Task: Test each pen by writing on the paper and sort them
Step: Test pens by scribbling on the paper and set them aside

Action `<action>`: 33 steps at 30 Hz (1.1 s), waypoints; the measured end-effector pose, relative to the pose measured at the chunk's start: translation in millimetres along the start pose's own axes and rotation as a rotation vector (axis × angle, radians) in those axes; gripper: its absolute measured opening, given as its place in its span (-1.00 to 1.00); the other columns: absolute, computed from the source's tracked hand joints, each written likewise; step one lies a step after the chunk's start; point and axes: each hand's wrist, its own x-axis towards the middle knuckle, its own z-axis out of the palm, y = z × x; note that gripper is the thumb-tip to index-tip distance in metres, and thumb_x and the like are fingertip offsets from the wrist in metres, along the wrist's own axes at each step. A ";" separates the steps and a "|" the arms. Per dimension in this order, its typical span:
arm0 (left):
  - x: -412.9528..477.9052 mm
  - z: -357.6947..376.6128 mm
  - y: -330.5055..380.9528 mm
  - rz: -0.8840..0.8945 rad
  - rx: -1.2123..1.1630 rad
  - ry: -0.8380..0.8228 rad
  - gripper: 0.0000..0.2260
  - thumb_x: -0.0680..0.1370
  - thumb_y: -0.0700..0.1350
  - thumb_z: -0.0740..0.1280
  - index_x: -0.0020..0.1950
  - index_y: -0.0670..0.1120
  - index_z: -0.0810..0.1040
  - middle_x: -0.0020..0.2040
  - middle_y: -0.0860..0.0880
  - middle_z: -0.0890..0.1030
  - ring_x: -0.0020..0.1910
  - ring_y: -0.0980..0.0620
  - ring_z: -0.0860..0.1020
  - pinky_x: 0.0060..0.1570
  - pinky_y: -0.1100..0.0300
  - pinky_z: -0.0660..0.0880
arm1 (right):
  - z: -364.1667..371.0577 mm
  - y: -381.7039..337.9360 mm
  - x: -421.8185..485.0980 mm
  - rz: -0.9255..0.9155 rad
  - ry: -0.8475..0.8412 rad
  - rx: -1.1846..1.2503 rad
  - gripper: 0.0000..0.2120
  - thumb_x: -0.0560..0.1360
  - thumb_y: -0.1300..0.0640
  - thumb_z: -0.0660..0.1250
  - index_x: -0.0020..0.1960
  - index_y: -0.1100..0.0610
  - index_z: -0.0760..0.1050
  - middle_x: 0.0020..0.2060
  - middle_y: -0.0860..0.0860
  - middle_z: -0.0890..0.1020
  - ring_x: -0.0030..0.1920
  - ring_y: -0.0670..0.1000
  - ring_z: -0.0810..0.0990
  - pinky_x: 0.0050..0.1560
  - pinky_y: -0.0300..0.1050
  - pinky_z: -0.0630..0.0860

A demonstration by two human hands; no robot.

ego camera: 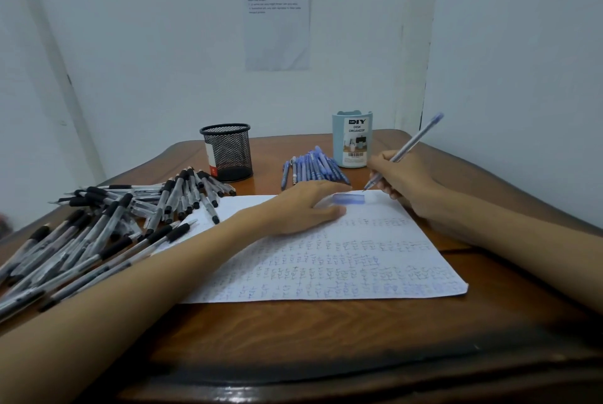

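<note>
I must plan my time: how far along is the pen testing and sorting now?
Done: the white paper is mostly covered with blue test marks, and a row of blue pens lies beside the light-blue desk organizer. In hand: the right hand puts a translucent blue pen to the paper; the left hand rests on it. Left: probably the pile of black-grip pens.

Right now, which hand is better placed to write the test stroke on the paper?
Right. The right hand grips the pen, tip at the paper's far edge; the left hand rests on the paper, holding no pen.
</note>
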 end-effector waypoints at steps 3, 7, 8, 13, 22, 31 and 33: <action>-0.9 1.3 -1.7 0.044 -0.078 0.101 -0.69 0.58 -0.02 0.25 0.31 -0.04 0.48 0.26 0.08 0.52 0.21 0.16 0.45 0.20 0.29 0.35 | 0.5 1.5 -1.0 0.001 0.009 0.015 -0.68 0.52 0.22 0.24 -0.41 0.15 0.44 -0.54 0.04 0.42 -0.55 -0.07 0.32 -0.59 -0.33 0.26; -3.7 0.8 -5.9 0.040 -0.137 0.212 -0.81 0.50 -0.02 0.37 0.07 -0.03 0.63 -0.06 0.19 0.59 -0.11 0.39 0.50 -0.10 0.52 0.40 | 3.4 0.6 -1.4 -0.001 -0.025 0.035 -0.68 0.53 0.22 0.24 -0.40 0.14 0.43 -0.56 0.02 0.42 -0.56 -0.09 0.31 -0.60 -0.35 0.24; -4.4 0.7 -7.3 0.032 -0.162 0.235 -0.81 0.49 -0.05 0.39 0.07 -0.06 0.63 -0.05 0.15 0.61 -0.12 0.37 0.52 -0.10 0.54 0.41 | 3.8 0.2 -1.2 -0.013 -0.035 0.058 -0.67 0.53 0.23 0.25 -0.41 0.15 0.42 -0.58 0.01 0.42 -0.57 -0.09 0.31 -0.60 -0.34 0.24; -10.2 -2.1 -15.2 -0.093 -0.351 0.322 -0.80 0.46 -0.10 0.42 0.06 -0.10 0.64 -0.07 0.04 0.65 -0.10 0.18 0.60 0.03 0.39 0.49 | 7.2 -5.6 -2.2 -0.133 -0.088 0.146 -0.68 0.56 0.23 0.24 -0.38 0.18 0.45 -0.65 -0.06 0.44 -0.64 -0.14 0.35 -0.61 -0.33 0.32; -12.1 -4.5 -12.6 -0.092 -0.399 0.291 -0.81 0.44 -0.12 0.43 0.04 -0.11 0.64 -0.12 0.06 0.64 -0.13 0.22 0.60 0.01 0.39 0.50 | 10.9 -8.6 -7.4 -0.175 -0.087 0.192 -0.68 0.54 0.20 0.28 -0.38 0.20 0.42 -0.64 -0.06 0.45 -0.63 -0.14 0.36 -0.59 -0.35 0.35; -12.2 -3.6 -4.5 -0.136 -0.515 0.308 -0.91 0.44 -0.10 0.43 -0.08 -0.01 0.62 -0.19 0.07 0.65 -0.18 0.18 0.60 -0.07 0.34 0.50 | 21.7 -8.7 -20.8 -0.139 -0.158 0.140 -0.56 0.58 -0.15 0.09 -0.26 0.12 0.50 -0.41 -0.03 0.51 -0.40 -0.11 0.49 -0.44 -0.31 0.47; -11.5 -3.8 -4.7 -0.152 -0.534 0.321 -0.88 0.43 -0.11 0.45 -0.05 -0.05 0.63 -0.16 0.01 0.66 -0.16 0.15 0.60 -0.04 0.33 0.50 | 21.4 -12.7 -18.4 -0.071 -0.118 0.179 -0.51 0.61 -0.15 -0.03 -0.22 0.10 0.51 -0.40 -0.03 0.48 -0.39 -0.13 0.49 -0.43 -0.30 0.48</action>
